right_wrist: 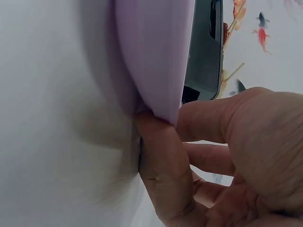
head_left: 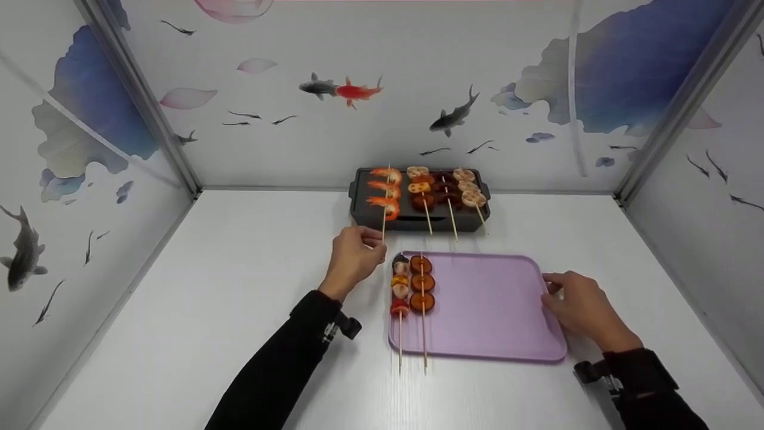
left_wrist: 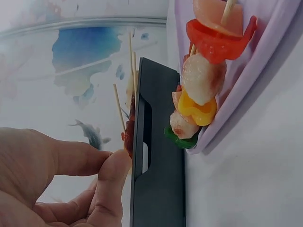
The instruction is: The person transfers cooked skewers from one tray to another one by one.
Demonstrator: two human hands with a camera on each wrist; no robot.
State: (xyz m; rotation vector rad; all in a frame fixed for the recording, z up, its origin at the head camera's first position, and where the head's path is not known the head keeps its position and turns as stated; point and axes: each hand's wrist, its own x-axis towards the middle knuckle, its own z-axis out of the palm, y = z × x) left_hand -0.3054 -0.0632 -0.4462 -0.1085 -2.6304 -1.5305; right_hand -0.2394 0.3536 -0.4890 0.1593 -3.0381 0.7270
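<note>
My left hand [head_left: 353, 258] pinches the bare lower stick of a shrimp skewer [head_left: 392, 190], between thumb and forefinger in the left wrist view. Its shrimp lie over the left side of a black tabletop grill [head_left: 359, 210]. At the right, my right hand [head_left: 584, 303] grips the edge of a lilac tray [head_left: 486, 313]; in the right wrist view its thumb and forefinger [right_wrist: 161, 156] are on the rim. Along the tray's left side lie a mixed skewer [head_left: 400, 291] with red, yellow and white pieces and a skewer of brown round slices [head_left: 428, 283].
Three more skewers lie on the grill: a mixed one [head_left: 420, 201], a dark brown one [head_left: 443, 196] and one with pale lotus-like slices [head_left: 473, 198]. Their sticks jut over the front edge. The white table [head_left: 256, 263] is bounded by printed panels [head_left: 406, 143].
</note>
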